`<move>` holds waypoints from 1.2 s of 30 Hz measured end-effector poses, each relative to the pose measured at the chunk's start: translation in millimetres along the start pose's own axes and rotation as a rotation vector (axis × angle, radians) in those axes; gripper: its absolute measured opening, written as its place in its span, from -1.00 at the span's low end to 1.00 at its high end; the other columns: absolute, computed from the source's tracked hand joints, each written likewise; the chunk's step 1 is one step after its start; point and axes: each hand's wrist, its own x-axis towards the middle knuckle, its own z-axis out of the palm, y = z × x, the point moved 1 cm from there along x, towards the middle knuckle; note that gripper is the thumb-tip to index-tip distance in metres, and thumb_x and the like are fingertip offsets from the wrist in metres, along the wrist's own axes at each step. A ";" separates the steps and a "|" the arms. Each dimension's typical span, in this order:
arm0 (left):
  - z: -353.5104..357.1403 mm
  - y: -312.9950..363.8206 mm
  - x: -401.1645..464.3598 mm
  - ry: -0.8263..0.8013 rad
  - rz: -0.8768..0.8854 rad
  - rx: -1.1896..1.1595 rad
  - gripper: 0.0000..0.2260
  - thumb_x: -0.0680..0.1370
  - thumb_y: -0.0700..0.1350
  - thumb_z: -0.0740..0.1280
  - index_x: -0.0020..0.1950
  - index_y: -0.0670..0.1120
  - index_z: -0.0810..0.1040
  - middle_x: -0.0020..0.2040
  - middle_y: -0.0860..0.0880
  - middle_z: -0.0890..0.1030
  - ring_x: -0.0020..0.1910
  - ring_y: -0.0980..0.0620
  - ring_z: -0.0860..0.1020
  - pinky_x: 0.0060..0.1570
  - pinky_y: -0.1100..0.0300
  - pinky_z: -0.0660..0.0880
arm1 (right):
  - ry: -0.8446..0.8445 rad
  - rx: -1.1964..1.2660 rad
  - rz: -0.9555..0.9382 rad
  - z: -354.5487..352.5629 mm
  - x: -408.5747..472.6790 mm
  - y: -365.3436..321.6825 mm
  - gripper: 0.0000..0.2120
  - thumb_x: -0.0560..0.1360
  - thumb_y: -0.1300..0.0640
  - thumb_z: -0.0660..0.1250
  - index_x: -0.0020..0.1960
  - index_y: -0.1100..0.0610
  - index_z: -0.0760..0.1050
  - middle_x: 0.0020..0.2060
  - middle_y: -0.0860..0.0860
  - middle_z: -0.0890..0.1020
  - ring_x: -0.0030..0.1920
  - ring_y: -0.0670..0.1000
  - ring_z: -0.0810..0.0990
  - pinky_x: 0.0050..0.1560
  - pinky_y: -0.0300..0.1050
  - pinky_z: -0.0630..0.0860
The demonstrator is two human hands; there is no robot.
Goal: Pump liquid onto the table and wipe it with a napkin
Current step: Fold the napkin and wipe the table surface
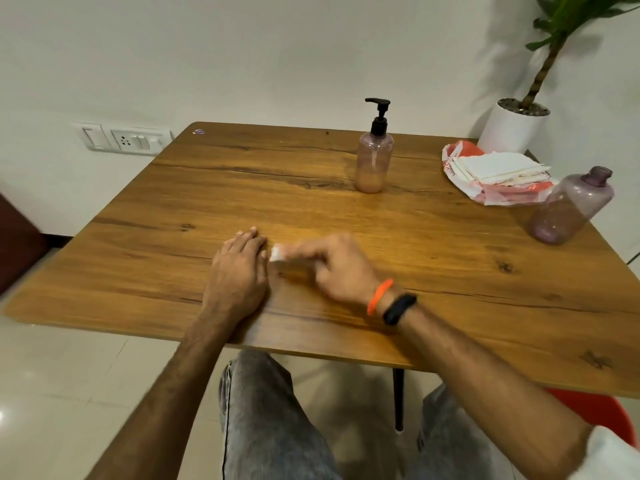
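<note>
Right hand (341, 263) fingers pinch a blurred napkin (276, 253), left hand (239, 268) lies flat on the counter (450, 271), and the pump bottle (374, 157) looks roughly half-full.

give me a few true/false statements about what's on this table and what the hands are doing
1. The pump bottle stands upright, away from both hands. True.
2. The right hand pinches a small white napkin. True.
3. The left hand grips the pump bottle. False: it rests flat on the table, beside the napkin.
4. The purple bottle has a pump fitted. False: its neck is open, no cap.
5. The napkin stack sits on a red and white bag. True.
</note>
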 end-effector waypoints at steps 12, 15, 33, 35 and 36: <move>3.1 -2.9 0.4 0.014 0.008 -0.009 -0.63 0.65 -0.06 0.13 0.43 -0.11 0.40 0.50 -0.09 0.34 0.51 -0.06 0.24 0.50 -0.03 0.13 | -0.167 -0.297 0.094 -11.6 60.3 47.4 -0.43 0.41 0.48 0.21 0.30 0.02 0.54 0.31 0.02 0.55 0.36 0.04 0.46 0.45 -0.08 0.29; 4.5 -3.5 1.2 0.018 0.011 -0.004 -0.63 0.64 -0.07 0.14 0.43 -0.12 0.41 0.49 -0.10 0.36 0.50 -0.07 0.25 0.49 -0.03 0.14 | -0.269 -0.217 -0.076 -3.3 15.8 18.1 -0.40 0.36 0.51 0.20 0.29 0.08 0.55 0.32 0.00 0.53 0.39 -0.03 0.42 0.48 -0.16 0.21; -11.8 28.1 0.4 0.026 0.000 -0.115 -0.65 0.62 -0.12 0.21 0.39 -0.17 0.46 0.42 -0.12 0.45 0.41 -0.08 0.38 0.44 0.06 0.24 | 0.128 1.218 0.552 -33.5 -45.6 17.3 -0.75 0.51 0.47 0.22 0.09 0.27 0.57 -0.11 0.09 0.70 -0.17 -0.06 0.69 -0.16 -0.23 0.64; -14.0 41.8 -1.7 0.058 -0.001 -0.259 -0.66 0.62 -0.08 0.23 0.38 -0.11 0.48 0.36 -0.06 0.52 0.33 -0.02 0.46 0.32 0.13 0.34 | 0.161 1.279 0.597 -35.4 -40.6 20.1 -0.75 0.52 0.47 0.21 0.07 0.26 0.56 -0.10 0.11 0.70 -0.15 -0.03 0.69 -0.18 -0.22 0.64; -14.3 48.6 -3.1 0.055 -0.028 -0.352 -0.66 0.62 -0.04 0.24 0.37 -0.08 0.48 0.32 -0.01 0.54 0.28 0.04 0.49 0.26 0.17 0.38 | 0.185 1.300 0.615 -35.2 -38.2 21.4 -0.76 0.52 0.47 0.20 0.07 0.27 0.56 -0.07 0.12 0.69 -0.13 -0.03 0.69 -0.17 -0.21 0.65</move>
